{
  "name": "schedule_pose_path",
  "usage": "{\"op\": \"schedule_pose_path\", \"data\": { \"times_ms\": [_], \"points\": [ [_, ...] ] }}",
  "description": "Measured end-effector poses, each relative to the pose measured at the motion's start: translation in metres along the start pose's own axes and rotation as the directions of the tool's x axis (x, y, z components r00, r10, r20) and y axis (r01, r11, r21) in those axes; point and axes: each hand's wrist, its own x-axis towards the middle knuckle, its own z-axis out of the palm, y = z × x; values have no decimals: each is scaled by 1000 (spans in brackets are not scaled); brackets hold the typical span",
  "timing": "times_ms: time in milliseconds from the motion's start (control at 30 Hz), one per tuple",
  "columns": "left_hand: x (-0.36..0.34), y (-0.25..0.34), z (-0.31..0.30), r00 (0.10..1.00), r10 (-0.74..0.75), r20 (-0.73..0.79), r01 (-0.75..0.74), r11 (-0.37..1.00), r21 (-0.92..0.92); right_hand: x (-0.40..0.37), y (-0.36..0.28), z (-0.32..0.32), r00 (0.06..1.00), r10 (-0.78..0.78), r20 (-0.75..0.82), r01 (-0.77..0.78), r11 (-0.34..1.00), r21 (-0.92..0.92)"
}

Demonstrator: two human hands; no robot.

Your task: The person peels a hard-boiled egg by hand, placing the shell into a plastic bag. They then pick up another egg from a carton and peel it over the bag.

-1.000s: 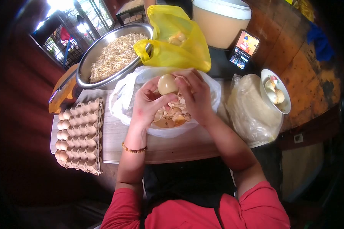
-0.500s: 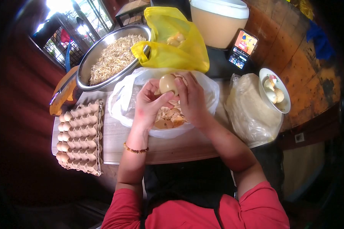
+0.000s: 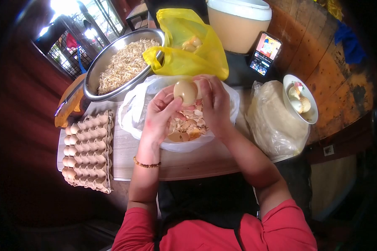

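Observation:
A smooth tan egg (image 3: 185, 92) is held up over a white plastic bag (image 3: 132, 104). My left hand (image 3: 160, 112) grips it from the left, thumb on its lower side. Fingers bent, my right hand (image 3: 215, 100) is at the egg's right side, with a pale piece, perhaps shell, between its fingers and the egg. Broken eggshells (image 3: 191, 124) lie in the bag below both hands. To the left, an egg carton (image 3: 90, 146) has several eggs along its left side.
A steel bowl of sprouts (image 3: 123, 60) stands at the back left beside a yellow bag (image 3: 209, 54) with eggs. Behind are a lidded bucket (image 3: 238, 29) and a phone (image 3: 265, 52). On the right, a bowl of eggs (image 3: 311, 115) touches a clear plastic bag (image 3: 276, 121).
The egg is turned more upright and shows more of its smooth surface. My right hand has shifted slightly right, and more shells show below.

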Motion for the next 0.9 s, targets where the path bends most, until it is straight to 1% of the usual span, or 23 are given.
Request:
{"op": "schedule_pose_path", "data": {
  "times_ms": [67,100,167,200,267,300,367,400,467,533,600,633,667,700,733,767,800,833,867,900],
  "points": [
    [0,1,0,998,-35,-50,32,998,-58,-1,1,-2,992,-92,81,106,977,-186],
    [-1,0,-1,998,-35,-50,32,998,-58,-2,-1,-1,992,-92,81,106,977,-186],
    [-1,-5,-5,995,72,-70,-66,994,89,-2,-9,1,970,-228,89,239,961,-141],
    [0,-5,-6,995,74,-74,-67,994,89,-2,-9,2,969,-228,91,239,961,-139],
    [1,-4,-8,991,87,-103,-65,978,200,-3,-9,2,975,-195,103,206,973,-107],
    [2,-4,-10,991,86,-105,-63,978,199,-3,-10,2,976,-192,104,203,973,-107],
    [3,-2,-13,988,95,-123,-82,991,107,-1,-13,0,996,-56,74,60,997,-54],
    [3,0,-15,988,94,-123,-81,991,107,0,-14,-1,996,-56,74,60,997,-54],
    [2,6,-17,992,0,-123,-10,997,-78,2,-15,-3,1000,-7,24,9,996,-88],
    [2,5,-20,995,20,-103,-30,996,-88,3,-13,-3,1000,-17,23,20,992,-122],
    [0,5,-20,997,25,-73,-39,980,-197,3,-6,-3,999,-28,22,31,987,-156],
    [0,4,-21,997,26,-71,-39,980,-197,3,2,-3,993,-70,96,91,967,-238],
    [-1,3,-23,998,29,-52,-41,969,-244,2,6,-4,979,-104,173,155,937,-314],
    [-1,2,-25,999,33,-32,-41,956,-289,1,7,-3,980,-105,171,155,937,-314],
    [0,2,-27,999,33,-30,-41,957,-289,0,8,-3,970,-73,232,151,928,-340],
    [0,1,-29,1000,21,-12,-24,930,-366,0,8,-2,956,-38,292,149,919,-366],
    [1,1,-31,1000,10,6,-7,898,-440,0,8,-2,955,-39,293,150,919,-365],
    [2,0,-33,1000,13,4,-10,898,-440,1,7,-2,947,-159,280,258,893,-368],
    [3,0,-35,1000,10,-26,-19,917,-400,1,6,-1,924,-275,267,362,855,-372],
    [4,1,-35,998,7,-55,-26,933,-359,1,2,-1,923,-274,269,362,855,-371]
  ]
}}
